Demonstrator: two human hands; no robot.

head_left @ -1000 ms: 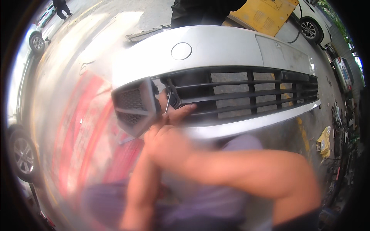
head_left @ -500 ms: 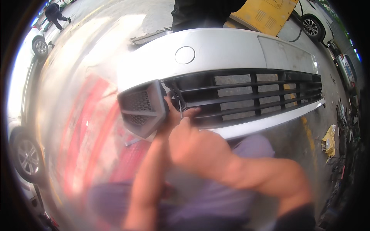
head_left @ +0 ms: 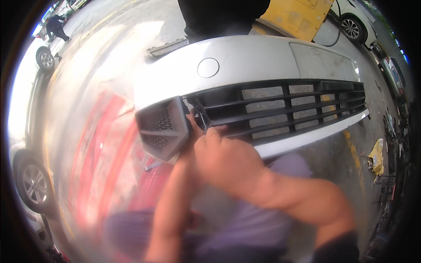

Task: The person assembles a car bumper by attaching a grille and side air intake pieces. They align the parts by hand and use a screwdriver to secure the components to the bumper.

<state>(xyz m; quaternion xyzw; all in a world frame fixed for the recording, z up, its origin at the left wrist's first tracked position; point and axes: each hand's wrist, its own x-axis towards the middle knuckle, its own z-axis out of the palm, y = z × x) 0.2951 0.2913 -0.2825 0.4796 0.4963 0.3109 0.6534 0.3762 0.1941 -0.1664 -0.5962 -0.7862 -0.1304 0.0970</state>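
In front of me lies a white car bumper (head_left: 258, 55) with a black slatted grille (head_left: 267, 108) and a dark, mesh-patterned corner trim (head_left: 161, 127) at its left end. My left hand (head_left: 196, 124) is at the gap between trim and grille, one finger pointing up and another lying along the grille's lower slats. Most of that hand is hidden behind my right hand (head_left: 226, 158), which is closed in a fist. From the fist a thin metal shaft (head_left: 204, 122), like a screwdriver's, reaches up into the gap; its handle and tip are hidden.
A person in dark trousers (head_left: 223, 19) stands just beyond the bumper, next to a yellow metal cabinet (head_left: 294, 19). Parked cars line the left side, with a wheel (head_left: 33, 182) close by. Red striping (head_left: 96, 149) marks the floor. A crumpled yellow bag (head_left: 376, 157) lies at right.
My right fist has moved slightly up toward the gap, and less of the metal shaft shows. The left hand stays at the same spot. The view has shifted slightly.
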